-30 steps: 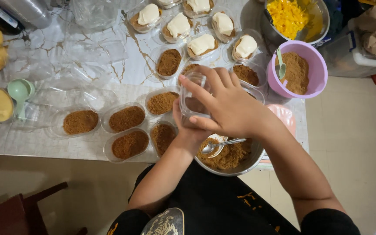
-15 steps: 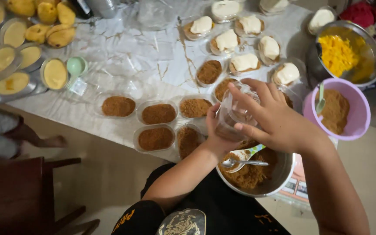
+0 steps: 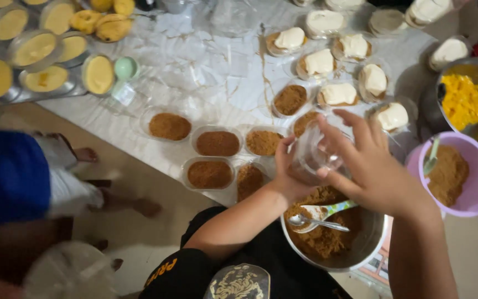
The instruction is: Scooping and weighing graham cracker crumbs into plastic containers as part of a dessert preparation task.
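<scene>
The bench (image 3: pixel 195 66), covered in clear plastic, carries rows of small tubs of brown crumbs (image 3: pixel 217 143), cream-topped tubs (image 3: pixel 319 62) and yellow-filled tubs (image 3: pixel 45 78). A steel bowl (image 3: pixel 360 249) of crumbs sits at the near edge with a spoon (image 3: pixel 316 221) lying in it; a purple bowl (image 3: pixel 455 174) stands just to its right. Both forearms reach forward over the steel bowl. The right hand (image 3: pixel 377 171) arches palm-down, fingers (image 3: pixel 355 124) spread and curled over a clear cup (image 3: pixel 316 152), gripping its rim from above. The left hand (image 3: pixel 291 177) cups the same cup from below and the side, thumb up against its wall. The cup is held above the steel bowl's far edge, just beside the nearest crumb tubs.
</scene>
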